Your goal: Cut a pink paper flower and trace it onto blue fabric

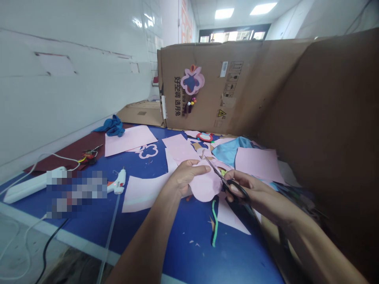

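Note:
My left hand (188, 175) pinches a pink paper cutout (205, 185) with a rounded, scalloped edge, its thumb lying on top. In my right hand (241, 185) is a pair of scissors (217, 172) with black handles, fingers through the loops. The scissor blades point up and left, at the upper right edge of the cutout; whether they touch the paper I cannot tell. Below the cutout a green pipe cleaner (215, 225) lies on the blue table (189, 256). Pink paper sheets (145, 193) lie to the left and behind my hands.
A white glue gun (120, 181) with a long clear stick and a white power strip (35, 185) lie at left. A pink flower outline (149, 151) rests farther back. Cardboard panels (213, 86) stand behind and at right; one bears a pink flower shape (192, 81). Blue cloth (232, 151) lies behind my right hand.

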The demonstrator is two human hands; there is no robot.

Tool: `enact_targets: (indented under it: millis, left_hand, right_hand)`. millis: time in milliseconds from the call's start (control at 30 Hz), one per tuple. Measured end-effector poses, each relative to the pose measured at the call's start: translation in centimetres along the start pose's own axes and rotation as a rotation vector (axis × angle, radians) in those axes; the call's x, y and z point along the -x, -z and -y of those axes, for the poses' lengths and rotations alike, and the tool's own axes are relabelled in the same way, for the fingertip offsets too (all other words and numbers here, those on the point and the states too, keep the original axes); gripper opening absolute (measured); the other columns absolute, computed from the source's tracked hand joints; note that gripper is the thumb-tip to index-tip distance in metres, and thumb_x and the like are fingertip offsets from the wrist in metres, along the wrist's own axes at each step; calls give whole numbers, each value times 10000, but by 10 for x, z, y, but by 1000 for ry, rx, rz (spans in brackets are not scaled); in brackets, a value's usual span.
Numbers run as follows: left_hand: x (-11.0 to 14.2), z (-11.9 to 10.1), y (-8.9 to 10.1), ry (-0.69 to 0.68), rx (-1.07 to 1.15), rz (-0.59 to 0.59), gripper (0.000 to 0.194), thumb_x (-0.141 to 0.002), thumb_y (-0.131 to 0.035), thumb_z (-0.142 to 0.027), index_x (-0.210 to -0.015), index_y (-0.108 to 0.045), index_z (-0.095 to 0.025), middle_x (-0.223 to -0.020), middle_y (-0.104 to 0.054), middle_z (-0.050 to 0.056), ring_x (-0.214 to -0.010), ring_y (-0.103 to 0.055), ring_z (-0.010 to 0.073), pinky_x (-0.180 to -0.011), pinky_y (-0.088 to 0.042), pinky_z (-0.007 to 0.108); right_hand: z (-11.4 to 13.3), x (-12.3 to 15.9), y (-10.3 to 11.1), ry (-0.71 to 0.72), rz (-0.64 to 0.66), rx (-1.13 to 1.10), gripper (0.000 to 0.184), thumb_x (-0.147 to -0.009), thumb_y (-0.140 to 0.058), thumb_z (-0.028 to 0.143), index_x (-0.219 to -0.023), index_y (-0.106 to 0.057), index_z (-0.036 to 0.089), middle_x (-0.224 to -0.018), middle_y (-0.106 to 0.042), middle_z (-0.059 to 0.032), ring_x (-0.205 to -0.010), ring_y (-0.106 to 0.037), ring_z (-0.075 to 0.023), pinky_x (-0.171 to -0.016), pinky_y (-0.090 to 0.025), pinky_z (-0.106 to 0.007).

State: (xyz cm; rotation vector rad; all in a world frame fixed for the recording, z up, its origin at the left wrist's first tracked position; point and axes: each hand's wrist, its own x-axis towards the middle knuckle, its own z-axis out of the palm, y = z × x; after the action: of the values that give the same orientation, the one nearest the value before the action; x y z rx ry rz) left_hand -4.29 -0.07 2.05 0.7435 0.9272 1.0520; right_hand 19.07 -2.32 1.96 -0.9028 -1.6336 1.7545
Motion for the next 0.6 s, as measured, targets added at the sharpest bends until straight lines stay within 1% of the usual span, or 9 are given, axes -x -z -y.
enact_targets:
  millis: [67, 233, 367, 433, 500, 600]
  left_hand:
    - [0, 0, 0, 4, 8, -1, 226, -723, -830, -114, -929, -737, -104, -814, -774, 136, -615, -728, 214, -635, -616, 341]
    - [-1, 1, 0, 19, 35, -45, 324, -694, -859, -106, -984, -717, -126, -852, -787, 132, -652, -742, 228, -641, -622, 352]
    - [-1, 1, 0, 15, 3, -11, 305, -689, -888, -153, -946, -727, -120, -826, -781, 133, -625, -729, 214, -617, -610, 329]
    - [-1, 1, 1, 15, -1, -18, 322, -684, -894, -159, -957, -727, -121, -836, -783, 135, -622, -728, 214, -608, -608, 328]
    - [-1, 0, 1, 16, 1, -18, 326, -685, -888, -154, -968, -729, -118, -845, -787, 140, -630, -733, 218, -606, -609, 327]
    - [0, -1, 1, 17, -5, 2, 282, -706, -855, -141, -962, -744, -104, -831, -786, 144, -622, -733, 215, -604, -606, 317]
  right_hand:
    - [0, 0, 0, -4, -9, -24, 346, -965, -760, 524, -1090, -596, 246, -851, -618, -13, -753, -502, -184, -673, -309, -302]
    - [1, 0, -2, -7, -28, -72, 337, -950, -782, 510, -1065, -606, 247, -821, -602, -6, -727, -495, -174, -655, -302, -294]
    - [2, 0, -3, 4, -41, -77, 351, -936, -794, 517, -1045, -613, 237, -809, -581, -10, -722, -488, -177, -656, -323, -300]
    - [2, -1, -3, 5, -43, -76, 362, -928, -800, 520, -1043, -614, 232, -827, -576, -16, -727, -486, -177, -648, -321, -298]
    - [1, -1, -2, 4, -47, -73, 365, -926, -801, 520, -1039, -616, 227, -844, -570, -21, -738, -484, -177, -647, -320, -295]
    - [0, -1, -2, 7, -45, -68, 355, -942, -784, 524, -1032, -621, 222, -847, -553, -18, -750, -475, -176, -663, -326, -293]
